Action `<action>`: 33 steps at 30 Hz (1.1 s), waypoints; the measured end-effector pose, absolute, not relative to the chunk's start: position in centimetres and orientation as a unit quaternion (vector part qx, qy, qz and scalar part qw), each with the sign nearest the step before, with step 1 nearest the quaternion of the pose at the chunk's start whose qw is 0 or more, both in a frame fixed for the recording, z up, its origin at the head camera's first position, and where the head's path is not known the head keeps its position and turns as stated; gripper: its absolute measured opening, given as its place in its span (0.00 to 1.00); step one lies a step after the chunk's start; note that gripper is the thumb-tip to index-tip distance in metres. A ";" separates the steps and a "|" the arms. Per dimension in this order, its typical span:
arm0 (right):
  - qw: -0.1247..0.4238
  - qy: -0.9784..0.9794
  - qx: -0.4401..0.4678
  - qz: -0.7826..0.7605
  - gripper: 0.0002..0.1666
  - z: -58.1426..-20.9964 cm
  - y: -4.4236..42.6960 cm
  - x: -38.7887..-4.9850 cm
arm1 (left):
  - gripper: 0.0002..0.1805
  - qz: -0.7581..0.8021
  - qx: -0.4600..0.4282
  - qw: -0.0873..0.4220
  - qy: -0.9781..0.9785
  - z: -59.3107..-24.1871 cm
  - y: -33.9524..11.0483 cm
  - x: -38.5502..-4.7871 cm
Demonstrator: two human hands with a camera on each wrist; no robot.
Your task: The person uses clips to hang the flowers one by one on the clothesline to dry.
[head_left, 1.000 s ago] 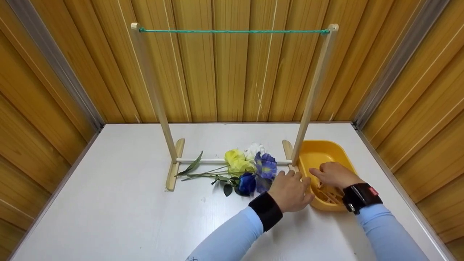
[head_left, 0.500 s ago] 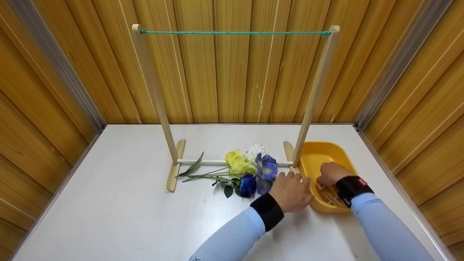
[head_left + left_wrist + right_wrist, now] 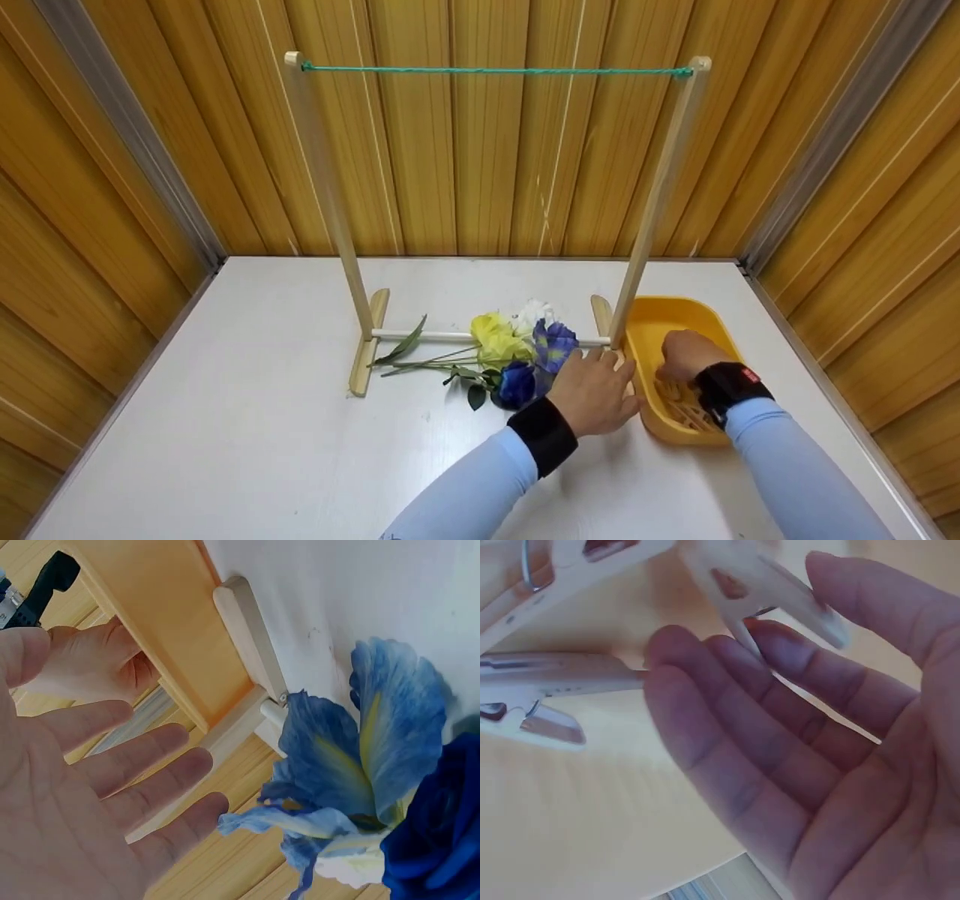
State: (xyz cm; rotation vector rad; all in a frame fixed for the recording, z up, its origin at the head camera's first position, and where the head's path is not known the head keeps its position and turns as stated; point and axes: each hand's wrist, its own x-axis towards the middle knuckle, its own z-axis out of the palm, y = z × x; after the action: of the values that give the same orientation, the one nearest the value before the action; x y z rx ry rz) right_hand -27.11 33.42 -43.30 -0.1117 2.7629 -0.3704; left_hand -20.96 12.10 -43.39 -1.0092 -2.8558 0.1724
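Observation:
My left hand (image 3: 594,394) lies between the flowers and the yellow basin (image 3: 679,304), palm down; in the left wrist view its fingers are spread and hold nothing, close to the blue-purple iris (image 3: 341,757). Inside the basin is my right hand (image 3: 690,356), above several wooden clothespins (image 3: 688,412). From the right wrist view, the thumb and index finger of the right hand (image 3: 802,712) pinch one blurred clothespin (image 3: 754,589); other clothespins (image 3: 555,675) lie beside the fingertips. A blue rose (image 3: 516,382), a yellow flower (image 3: 496,341) and a white flower (image 3: 534,311) are left of my left hand.
A wooden rack (image 3: 645,232) stands behind the hands, a green string (image 3: 487,70) tied between its post tops and a white rod (image 3: 442,336) low down. Flower stems (image 3: 427,365) point left past the rod. Wood-look panels (image 3: 480,165) enclose the white table (image 3: 247,420).
The right hand has moved slightly left and deeper into the basin, its thumb drawn in toward the fingers. The left hand has barely moved. The head view has shifted a little.

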 end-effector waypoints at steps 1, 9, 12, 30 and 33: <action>0.170 0.975 -0.039 -0.140 0.12 -43.3 33.5 -27.1 | 0.33 0.047 -0.333 0.055 -0.940 -43.3 11.9 -21.0; 0.093 0.974 -0.076 -0.194 0.10 -42.7 33.3 -26.6 | 0.34 -0.057 -0.348 0.087 -0.932 -43.2 9.7 -20.7; 0.050 0.970 -0.089 -0.221 0.09 -42.0 33.0 -26.0 | 0.32 -0.094 -0.356 0.102 -0.924 -43.0 8.8 -20.7; -0.131 0.887 -0.148 -0.416 0.03 -42.0 25.6 -20.6 | 0.24 -0.245 -0.372 0.183 -0.877 -43.5 4.8 -18.9; -0.140 0.868 -0.153 -0.451 0.04 -42.4 24.3 -19.9 | 0.22 -0.268 -0.367 0.202 -0.867 -43.9 4.3 -18.5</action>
State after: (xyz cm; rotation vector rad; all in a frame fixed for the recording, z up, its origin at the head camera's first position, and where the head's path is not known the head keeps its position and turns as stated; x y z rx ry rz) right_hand -19.88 24.33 -42.38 -0.5306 3.0009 -1.5598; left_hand -18.53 4.25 -43.87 -1.0253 -2.4220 -0.7494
